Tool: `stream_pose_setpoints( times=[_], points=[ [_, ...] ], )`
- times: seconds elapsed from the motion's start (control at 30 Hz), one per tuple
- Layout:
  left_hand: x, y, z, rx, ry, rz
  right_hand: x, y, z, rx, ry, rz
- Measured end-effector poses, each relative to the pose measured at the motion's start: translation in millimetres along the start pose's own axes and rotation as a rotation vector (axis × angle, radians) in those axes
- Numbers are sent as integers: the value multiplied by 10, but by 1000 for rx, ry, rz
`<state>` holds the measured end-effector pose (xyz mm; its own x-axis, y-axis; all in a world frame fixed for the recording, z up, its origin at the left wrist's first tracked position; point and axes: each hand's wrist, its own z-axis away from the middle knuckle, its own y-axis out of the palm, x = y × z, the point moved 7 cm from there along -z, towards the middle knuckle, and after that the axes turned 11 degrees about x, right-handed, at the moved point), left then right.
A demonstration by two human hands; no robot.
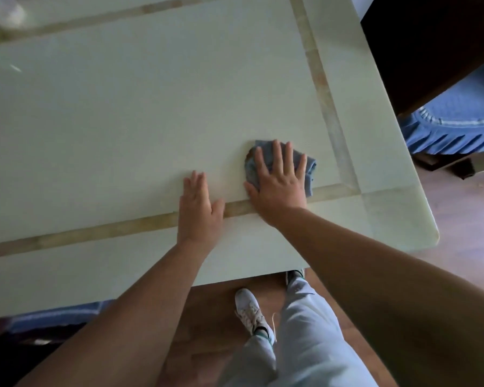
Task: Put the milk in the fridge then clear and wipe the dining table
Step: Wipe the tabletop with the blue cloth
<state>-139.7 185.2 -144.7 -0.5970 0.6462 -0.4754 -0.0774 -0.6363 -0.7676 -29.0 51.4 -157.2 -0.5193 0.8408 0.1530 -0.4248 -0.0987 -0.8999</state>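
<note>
Bare forearms reach in from six o'clock over the pale dining table (123, 135). At the table's four o'clock corner, the right hand (280, 185) lies flat with fingers spread, pressing down a crumpled blue cloth (309, 166). Just beside it at nine o'clock, the left hand (197, 208) rests open and empty, palm on the tabletop. White sneakers (249, 308) stand on the wooden floor (464, 219) below.

Bare forearms, pale trousers, white trainers.
Both arms are bare, with no sleeves in view; at six o'clock, light grey trousers (299, 339) end over white lace-up trainers (249, 310) with green-trimmed socks.
</note>
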Motion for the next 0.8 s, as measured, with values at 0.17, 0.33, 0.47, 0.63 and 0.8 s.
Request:
stream_pose_setpoints(
  times=[0.17, 0.33, 0.47, 0.63, 0.8],
  points=[
    [18, 88, -71, 193, -68, -137, 334, 238, 361, 23, -280, 119],
    [172, -196, 111, 35, -43, 279, 23, 247, 547, 3, -302, 162],
    [586, -428, 567, -262, -166, 350, -39, 189, 412, 6, -56, 45],
    [927, -369, 681, -299, -265, 619, 442, 155, 192, 27, -87, 37],
    [1105, -399, 817, -344, -236, 633, 1570, 365, 299, 74, -355, 147]
  ],
)
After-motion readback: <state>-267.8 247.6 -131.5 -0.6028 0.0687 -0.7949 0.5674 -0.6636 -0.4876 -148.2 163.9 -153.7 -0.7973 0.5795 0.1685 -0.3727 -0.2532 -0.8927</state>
